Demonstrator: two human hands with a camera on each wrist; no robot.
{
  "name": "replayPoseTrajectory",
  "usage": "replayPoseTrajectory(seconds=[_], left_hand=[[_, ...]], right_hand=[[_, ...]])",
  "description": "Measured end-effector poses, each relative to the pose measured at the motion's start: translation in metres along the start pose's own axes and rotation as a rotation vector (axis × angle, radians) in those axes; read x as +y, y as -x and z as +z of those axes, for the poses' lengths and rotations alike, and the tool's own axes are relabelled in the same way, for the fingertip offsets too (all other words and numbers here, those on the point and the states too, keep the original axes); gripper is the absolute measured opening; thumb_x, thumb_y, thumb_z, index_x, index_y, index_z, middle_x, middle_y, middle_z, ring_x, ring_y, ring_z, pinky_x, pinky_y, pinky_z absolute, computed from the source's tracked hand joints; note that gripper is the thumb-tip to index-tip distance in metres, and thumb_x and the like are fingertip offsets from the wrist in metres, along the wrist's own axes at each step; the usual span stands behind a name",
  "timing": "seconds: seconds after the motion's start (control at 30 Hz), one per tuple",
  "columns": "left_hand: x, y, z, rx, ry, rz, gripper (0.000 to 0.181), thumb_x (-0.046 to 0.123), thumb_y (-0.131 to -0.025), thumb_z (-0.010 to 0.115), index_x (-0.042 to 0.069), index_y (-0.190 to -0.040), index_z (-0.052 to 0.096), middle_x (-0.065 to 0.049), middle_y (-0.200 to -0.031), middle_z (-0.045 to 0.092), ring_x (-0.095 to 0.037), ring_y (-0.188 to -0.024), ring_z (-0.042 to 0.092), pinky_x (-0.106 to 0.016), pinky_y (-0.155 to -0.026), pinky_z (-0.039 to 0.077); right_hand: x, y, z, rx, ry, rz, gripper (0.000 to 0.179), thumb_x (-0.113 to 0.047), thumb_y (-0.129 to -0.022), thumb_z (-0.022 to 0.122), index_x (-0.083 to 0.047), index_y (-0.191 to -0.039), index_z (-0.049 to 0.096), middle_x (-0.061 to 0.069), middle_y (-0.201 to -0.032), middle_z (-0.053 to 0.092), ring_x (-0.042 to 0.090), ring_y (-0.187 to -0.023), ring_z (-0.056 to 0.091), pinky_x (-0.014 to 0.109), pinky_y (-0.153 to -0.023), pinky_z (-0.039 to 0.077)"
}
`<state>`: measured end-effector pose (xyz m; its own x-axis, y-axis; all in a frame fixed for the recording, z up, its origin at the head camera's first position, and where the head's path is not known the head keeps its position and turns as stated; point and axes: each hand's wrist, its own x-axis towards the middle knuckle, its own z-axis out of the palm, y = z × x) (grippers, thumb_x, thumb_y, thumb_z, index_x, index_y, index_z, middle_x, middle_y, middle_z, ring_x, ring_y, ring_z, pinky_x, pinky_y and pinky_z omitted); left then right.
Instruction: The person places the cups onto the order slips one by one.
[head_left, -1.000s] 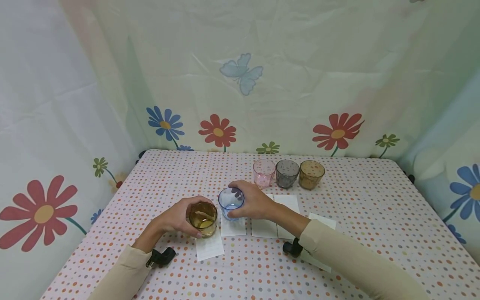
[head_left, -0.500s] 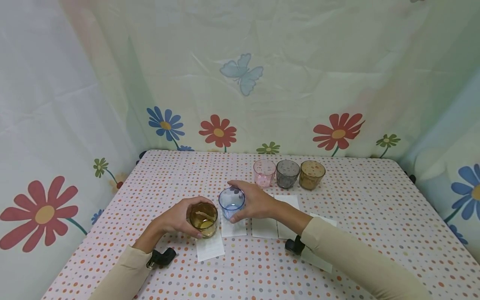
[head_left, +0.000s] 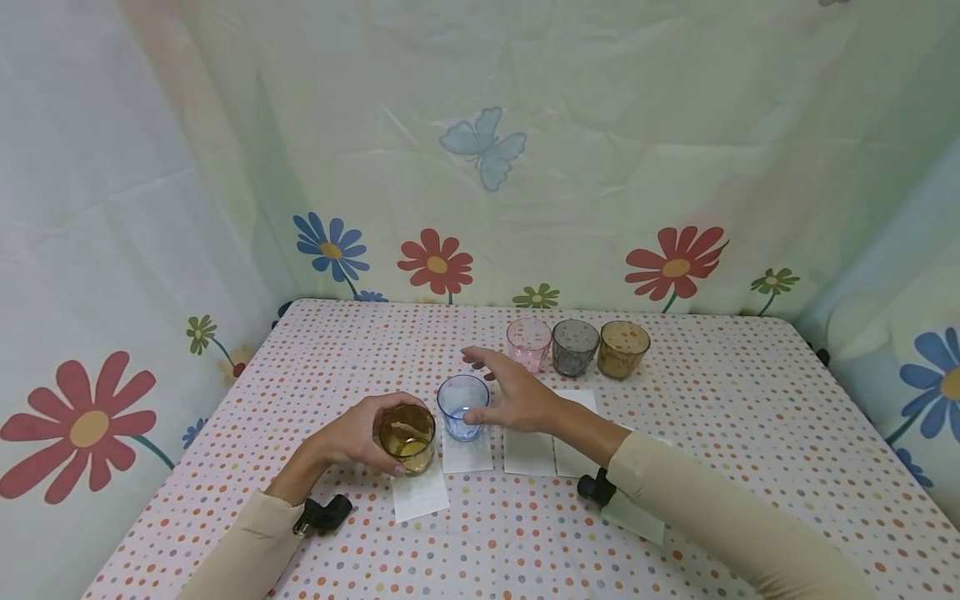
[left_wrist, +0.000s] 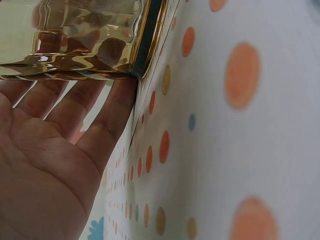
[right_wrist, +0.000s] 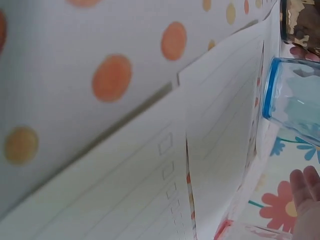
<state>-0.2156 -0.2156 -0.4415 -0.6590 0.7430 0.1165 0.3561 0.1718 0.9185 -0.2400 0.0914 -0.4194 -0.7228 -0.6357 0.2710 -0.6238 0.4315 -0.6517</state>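
My left hand [head_left: 365, 433] grips an amber glass [head_left: 407, 429], its fingers curled round the far side and its thumb on the near side. This glass stands upright on a white paper sheet [head_left: 422, 500]; in the left wrist view its dark base [left_wrist: 150, 37] sits down at the paper. Just to the right, a clear blue glass [head_left: 453, 398] is upright on another lined sheet [head_left: 468, 458]. My right hand [head_left: 521, 398] is spread beside it, fingers apart from the glass, the thumb overlapping its rim in the head view. In the right wrist view the fingertips [right_wrist: 300, 185] show clear of the blue glass.
Behind my right hand stand a pink glass [head_left: 527, 333], a grey glass [head_left: 575, 350] and a second amber glass [head_left: 622, 350] in a row. More white sheets [head_left: 528, 458] lie under my right forearm on the dotted tablecloth [head_left: 510, 550]. A flowered curtain [head_left: 570, 167] hangs behind the table.
My right hand has let go of the blue glass; its fingers have opened and drawn slightly back and to the right. The left hand and the amber glass have stayed in place.
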Motion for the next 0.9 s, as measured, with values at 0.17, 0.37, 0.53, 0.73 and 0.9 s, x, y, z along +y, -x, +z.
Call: replayPoseTrajectory(seconds=[0.17, 0.37, 0.53, 0.73, 0.9], left_hand=[[-0.003, 0.000, 0.000, -0.009, 0.008, 0.000, 0.079, 0.006, -0.070, 0.091, -0.004, -0.138, 0.052, -0.016, -0.133, 0.062, -0.036, -0.121, 0.058, -0.036, -0.102, 0.050], [-0.004, 0.000, -0.001, -0.007, 0.009, -0.006, 0.080, 0.005, -0.070, 0.091, -0.004, -0.139, 0.052, -0.016, -0.133, 0.062, -0.037, -0.122, 0.058, -0.034, -0.102, 0.049], [-0.003, -0.001, -0.001, 0.001, 0.003, -0.008, 0.079, 0.004, -0.069, 0.091, -0.002, -0.138, 0.053, -0.016, -0.133, 0.062, -0.037, -0.122, 0.058, -0.033, -0.102, 0.049], [-0.003, -0.003, 0.000, 0.000, 0.005, -0.005, 0.079, 0.004, -0.069, 0.091, -0.002, -0.138, 0.053, -0.017, -0.133, 0.062, -0.038, -0.122, 0.057, -0.034, -0.103, 0.049], [-0.002, 0.001, 0.001, -0.002, 0.007, -0.016, 0.080, 0.006, -0.069, 0.091, -0.004, -0.138, 0.052, -0.016, -0.132, 0.062, -0.036, -0.122, 0.058, -0.035, -0.102, 0.050]], right_hand=[[0.002, 0.002, -0.004, 0.029, 0.000, -0.010, 0.089, -0.041, -0.086, 0.080, -0.007, -0.155, 0.035, 0.013, -0.153, 0.047, 0.035, -0.135, 0.049, 0.051, -0.110, 0.042], [0.005, 0.003, -0.010, 0.102, 0.020, -0.063, 0.077, -0.045, -0.096, 0.067, -0.005, -0.154, 0.036, 0.015, -0.152, 0.047, 0.035, -0.138, 0.045, 0.053, -0.111, 0.040], [0.013, -0.001, -0.016, 0.172, 0.036, -0.072, 0.067, -0.030, -0.096, 0.068, -0.004, -0.151, 0.040, 0.017, -0.150, 0.048, 0.037, -0.136, 0.047, 0.055, -0.110, 0.041], [0.020, -0.004, -0.022, 0.218, 0.008, -0.033, 0.065, -0.023, -0.094, 0.073, -0.003, -0.148, 0.043, 0.018, -0.148, 0.049, 0.040, -0.134, 0.048, 0.058, -0.110, 0.040], [0.019, -0.001, -0.021, 0.243, 0.011, -0.014, 0.066, -0.025, -0.093, 0.074, -0.005, -0.149, 0.043, 0.017, -0.148, 0.049, 0.038, -0.135, 0.048, 0.055, -0.111, 0.041]])
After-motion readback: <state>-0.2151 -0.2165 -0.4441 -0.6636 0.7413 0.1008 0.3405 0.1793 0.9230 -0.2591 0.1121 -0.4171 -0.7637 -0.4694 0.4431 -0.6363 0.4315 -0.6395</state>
